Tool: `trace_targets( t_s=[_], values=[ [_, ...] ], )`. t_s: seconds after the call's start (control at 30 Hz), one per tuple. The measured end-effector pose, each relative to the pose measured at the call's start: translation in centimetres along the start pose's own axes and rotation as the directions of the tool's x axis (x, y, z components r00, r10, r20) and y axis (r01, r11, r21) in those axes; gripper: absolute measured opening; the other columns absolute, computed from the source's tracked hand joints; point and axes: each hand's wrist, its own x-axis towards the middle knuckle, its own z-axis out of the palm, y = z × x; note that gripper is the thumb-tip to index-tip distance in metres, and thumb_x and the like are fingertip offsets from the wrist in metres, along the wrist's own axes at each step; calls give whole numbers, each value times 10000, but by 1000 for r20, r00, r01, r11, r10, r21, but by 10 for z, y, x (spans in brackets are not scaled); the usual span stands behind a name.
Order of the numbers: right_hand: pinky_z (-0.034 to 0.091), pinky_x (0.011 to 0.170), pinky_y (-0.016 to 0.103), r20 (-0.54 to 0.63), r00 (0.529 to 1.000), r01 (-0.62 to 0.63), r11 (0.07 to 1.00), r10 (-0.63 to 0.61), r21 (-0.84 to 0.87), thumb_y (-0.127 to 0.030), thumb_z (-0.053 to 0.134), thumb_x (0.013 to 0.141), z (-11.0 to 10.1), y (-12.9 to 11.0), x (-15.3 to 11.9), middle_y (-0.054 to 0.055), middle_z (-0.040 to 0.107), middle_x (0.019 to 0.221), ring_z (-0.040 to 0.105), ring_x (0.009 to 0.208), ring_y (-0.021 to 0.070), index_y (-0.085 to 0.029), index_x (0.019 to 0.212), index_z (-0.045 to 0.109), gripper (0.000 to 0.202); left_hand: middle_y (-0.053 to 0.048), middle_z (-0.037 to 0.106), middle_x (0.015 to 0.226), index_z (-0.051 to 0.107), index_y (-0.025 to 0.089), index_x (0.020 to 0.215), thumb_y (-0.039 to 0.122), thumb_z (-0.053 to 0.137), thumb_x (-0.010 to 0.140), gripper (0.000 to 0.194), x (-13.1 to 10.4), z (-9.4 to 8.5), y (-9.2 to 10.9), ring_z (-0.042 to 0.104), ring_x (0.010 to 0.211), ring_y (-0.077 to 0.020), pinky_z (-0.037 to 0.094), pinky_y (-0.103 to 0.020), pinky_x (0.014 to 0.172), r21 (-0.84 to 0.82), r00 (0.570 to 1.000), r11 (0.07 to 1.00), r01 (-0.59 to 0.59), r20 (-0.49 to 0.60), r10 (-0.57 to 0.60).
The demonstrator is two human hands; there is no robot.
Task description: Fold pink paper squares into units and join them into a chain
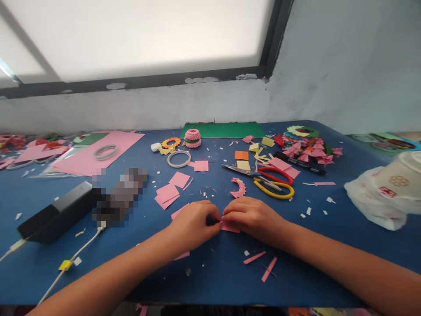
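Between my two hands, low over the blue table, is a small piece of pink paper [230,227]. My left hand [196,224] pinches its left edge with thumb and fingers. From the other side my right hand [253,218] closes on it, covering part of it. Just beyond my hands lies a curved, toothed strip of folded pink paper [240,188]. Pink paper squares [167,194] lie to the left of my left hand, some partly hidden by it. Scissors [263,175] with red and yellow handles rest past my right hand, blades pointing left.
Tape rolls [179,159] and a stacked pink ring [192,138] stand farther back. On the left are a black power bank [59,213], a cable [74,259] and a blurred-out object [123,193]. Folded paper pieces [304,145], a marker [299,163] and a bagged cup [391,188] are right.
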Motion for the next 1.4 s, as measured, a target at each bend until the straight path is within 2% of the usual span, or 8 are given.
trace_targets(
  t_s=[0.1,0.23,0.33,0.77,1.03,1.2,1.3,1.4],
  values=[
    [483,744,315,23,999,49,998,-49,-25,-204,431,923,-3,0,-3,70,673,896,609,803,175,-147,881,645,226,7,604,735,669,182,823,168,585,745,115,2,-3,-8,544,609,-112,409,-202,572,-24,991,992,-123,59,124],
    [502,758,303,93,991,95,995,-94,-4,-218,436,927,-10,-2,-7,70,679,960,623,850,170,-154,954,643,219,-21,629,845,672,172,896,116,554,777,177,6,-11,-19,584,700,-116,441,-201,654,-33,924,938,-345,163,346],
    [511,794,319,130,982,136,991,-134,-3,-196,423,930,-13,0,-9,71,680,1003,627,912,188,-147,1010,635,232,-38,652,894,678,157,884,123,527,812,170,6,-16,-21,601,728,-115,448,-203,685,-35,884,904,-427,196,425],
    [499,858,345,172,971,159,986,-165,47,-156,434,916,-12,11,-18,72,638,1128,587,1044,197,-189,1103,609,258,-39,670,929,688,192,863,139,506,824,193,3,-18,-21,627,689,-126,463,-221,634,145,839,839,-525,250,483],
    [490,873,344,146,973,163,981,-177,106,-164,445,914,-15,12,-18,78,645,1116,586,1049,182,-210,1116,607,264,-67,663,908,674,163,850,138,458,862,218,0,-19,-13,629,721,-139,482,-221,610,311,784,721,-620,282,553],
    [495,862,347,154,967,197,978,-204,61,-157,413,928,-15,12,-18,79,642,1122,581,1050,179,-198,1147,583,280,-81,661,908,668,147,876,132,448,856,222,-2,-17,-16,624,733,-159,500,-246,599,364,766,674,-642,299,569],
    [500,840,363,169,960,227,974,-224,3,-149,397,933,-14,12,-19,88,631,1139,581,1048,200,-172,1137,582,276,-97,658,969,668,127,885,133,456,826,220,-6,-16,-22,621,749,-176,519,-289,655,348,747,661,-665,280,603],
    [499,829,366,187,953,250,968,-240,-29,-155,392,938,-15,12,-19,90,625,1148,581,1048,208,-154,1121,586,266,-97,667,991,671,129,859,136,445,809,231,-10,-16,-27,624,795,-181,521,-300,718,294,762,704,-647,203,615]
  ],
)
